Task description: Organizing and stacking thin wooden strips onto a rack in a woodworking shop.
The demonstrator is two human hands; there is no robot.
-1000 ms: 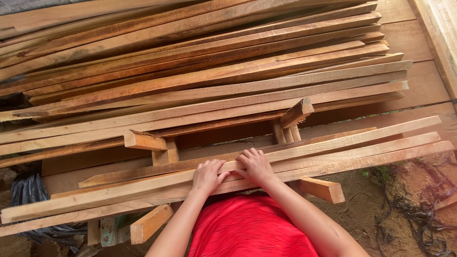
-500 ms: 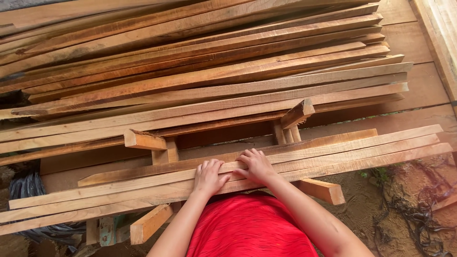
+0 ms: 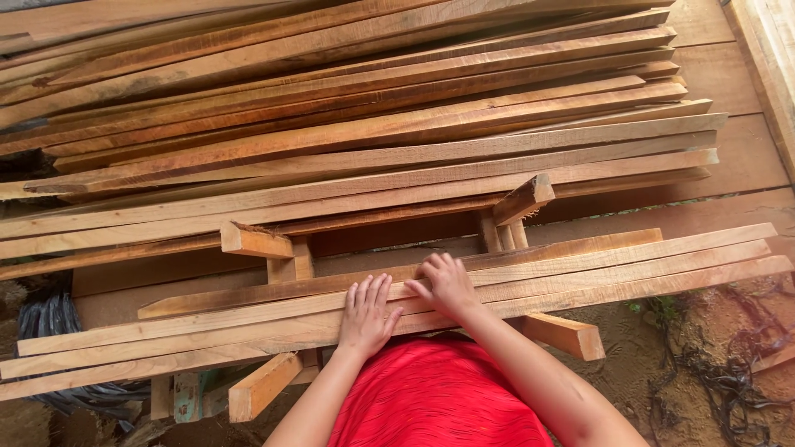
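Seen from above, a person in a red top leans over a bundle of long wooden slats (image 3: 580,269) lying across a rough trestle (image 3: 265,248), near the body. Both hands rest palm down on the slats, side by side: the left hand (image 3: 366,319) with fingers spread flat and gripping nothing, the right hand (image 3: 447,285) with fingers bent lightly on the top slat's edge. A larger stack of planks (image 3: 373,124) lies just beyond. Steadying the bundle well would probably mean even pressure from both palms, keeping the slats aligned and balanced on the trestle.
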